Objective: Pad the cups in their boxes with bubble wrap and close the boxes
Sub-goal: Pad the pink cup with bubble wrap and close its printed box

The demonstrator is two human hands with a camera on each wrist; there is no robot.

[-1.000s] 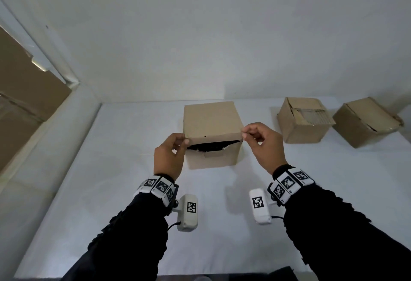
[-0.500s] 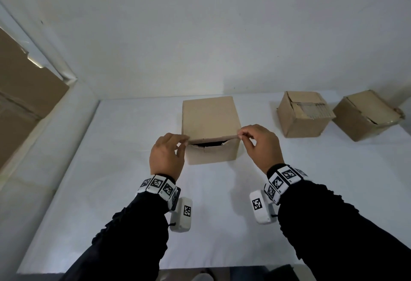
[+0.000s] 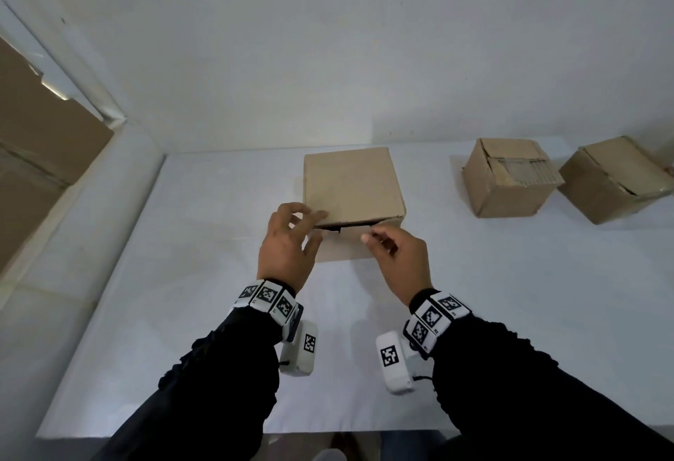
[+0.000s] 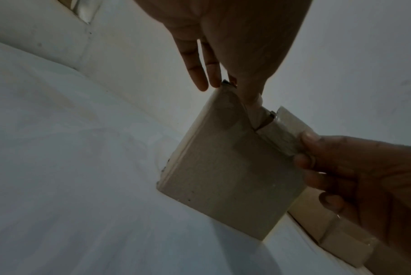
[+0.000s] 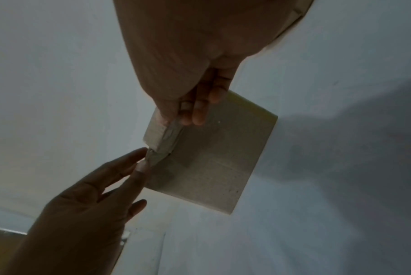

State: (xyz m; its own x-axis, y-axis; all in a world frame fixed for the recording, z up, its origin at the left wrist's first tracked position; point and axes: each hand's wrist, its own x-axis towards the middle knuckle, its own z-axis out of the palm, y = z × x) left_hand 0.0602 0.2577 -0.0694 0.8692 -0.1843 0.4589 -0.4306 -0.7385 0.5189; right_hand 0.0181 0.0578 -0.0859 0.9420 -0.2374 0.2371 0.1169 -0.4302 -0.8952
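Left hand at the near left corner of the cardboard box: fingers straight and spread, tips touching the front edge of the lid, thumb against the box front just below. Grip not closed round anything; in the left wrist view the fingers lie extended along the corner and hold nothing.

Right hand at the near front edge, right of centre. Fingers curled, thumb and forefinger pinching the lid's tuck flap; the left wrist view shows the fingertips bent round the flap's edge. The right wrist view agrees, with fingers bearing on the folded flap at the top of the front wall.

The box stands upright on the white tabletop, about mid-width, towards the back wall. Lid lies almost flat; a narrow dark slit is open along the front edge between the two hands. Contents cannot be seen through the slit.

Two more cardboard boxes to the right, well apart from the first: second box, top flaps folded over and a ribbed inner layer exposed; third box just beside it at the frame edge, tilted, flaps down but uneven.

Both wrists carry marker bands and white camera units; sleeves are black. Brown board leans at far left, off the tabletop.
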